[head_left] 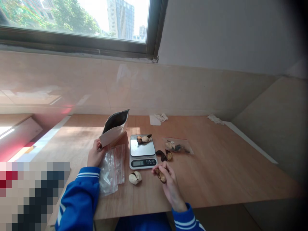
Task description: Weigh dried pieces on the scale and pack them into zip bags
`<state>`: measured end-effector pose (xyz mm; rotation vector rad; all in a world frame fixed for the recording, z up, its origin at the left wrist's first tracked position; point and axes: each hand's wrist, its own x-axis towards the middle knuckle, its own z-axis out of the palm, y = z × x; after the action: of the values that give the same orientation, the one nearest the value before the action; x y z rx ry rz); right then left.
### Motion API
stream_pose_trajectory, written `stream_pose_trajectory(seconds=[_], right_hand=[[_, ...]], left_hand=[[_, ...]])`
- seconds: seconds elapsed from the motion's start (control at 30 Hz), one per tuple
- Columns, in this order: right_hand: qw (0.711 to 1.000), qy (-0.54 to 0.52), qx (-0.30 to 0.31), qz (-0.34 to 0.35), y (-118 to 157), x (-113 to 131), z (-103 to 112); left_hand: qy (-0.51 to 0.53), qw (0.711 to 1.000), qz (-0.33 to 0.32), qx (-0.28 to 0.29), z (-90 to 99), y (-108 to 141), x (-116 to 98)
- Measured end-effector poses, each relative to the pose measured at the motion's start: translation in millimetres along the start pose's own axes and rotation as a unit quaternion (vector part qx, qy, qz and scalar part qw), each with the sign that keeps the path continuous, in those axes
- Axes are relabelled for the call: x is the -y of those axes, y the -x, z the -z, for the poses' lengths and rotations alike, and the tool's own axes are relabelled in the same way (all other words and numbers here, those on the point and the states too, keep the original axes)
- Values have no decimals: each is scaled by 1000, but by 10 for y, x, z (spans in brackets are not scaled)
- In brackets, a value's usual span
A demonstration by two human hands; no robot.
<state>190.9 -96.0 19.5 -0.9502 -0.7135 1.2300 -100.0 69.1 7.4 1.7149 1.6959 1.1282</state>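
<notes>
A brown shell-like piece point(160, 175) was clamped between the thumb and fingers of the right hand point(169, 181), held above the front part of the table point(216, 166). A pouch point(114, 130), its mouth open and its inside dark, was gripped at its lower left corner by the left hand point(94, 154). Both wrists were covered by blue sleeves point(88, 179) with white stripes.

Empty-looking clear bags point(112, 170) with red seal lines were laid flat beside the left hand. Between the hands, a kitchen scale point(143, 152) was set on the table, with a small group of pale and dark pieces point(145, 139) placed on its metal plate; its display could not be read. A cracked pale bulb point(135, 177) was seen just in front of the scale. Dark and brown pieces point(163, 156) were scattered to its right, near a clear bag of pieces point(178, 146).

The table was topped in light wood grain, streaked with sunlight at the far left. White paper and a crumpled tissue point(162, 117) were left at the back edge, and more crumpled paper point(216, 120) farther right, by a white strip point(251, 142). The table was backed by a beige, glossy wall point(183, 86). Trees and a tall building were framed by the window point(146, 48) above. The lower left corner was hidden by pixelation.
</notes>
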Motion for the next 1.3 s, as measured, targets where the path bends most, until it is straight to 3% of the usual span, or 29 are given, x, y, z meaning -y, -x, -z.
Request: stream_pose_trajectory(seconds=[0.13, 0.27, 0.43, 0.5, 0.6, 0.73, 0.87, 0.97, 1.1, 1.3], right_hand=[[982, 187, 33, 1, 107, -94, -166], [898, 421, 82, 97, 174, -104, -364], [788, 597, 103, 107, 235, -163, -484], [764, 624, 116, 115, 231, -154, -502], [778, 602, 123, 134, 123, -50, -531], [790, 584, 63, 177, -241, 163, -602], [757, 625, 43, 184, -609, 234, -654], [736, 648, 56, 187, -713, 199, -635], [781, 587, 26, 211, -649, 178, -513], [855, 443, -98, 253, -458, 91, -80]], left_hand=[[-1, 1000, 5, 3, -2, 9, 2], [2, 1000, 1, 1, -1, 16, -2], [11, 1000, -13, -2, -5, 12, 24], [17, 1000, -16, -1, -10, 13, 41], [17, 1000, -17, 2, -16, 16, 53], [18, 1000, -21, 5, -13, 21, 23], [26, 999, -20, 3, -3, 22, -13], [20, 1000, -18, 3, 1, 21, -10], [12, 1000, -19, 0, -9, 23, 15], [1, 1000, -21, -6, -26, 26, 25]])
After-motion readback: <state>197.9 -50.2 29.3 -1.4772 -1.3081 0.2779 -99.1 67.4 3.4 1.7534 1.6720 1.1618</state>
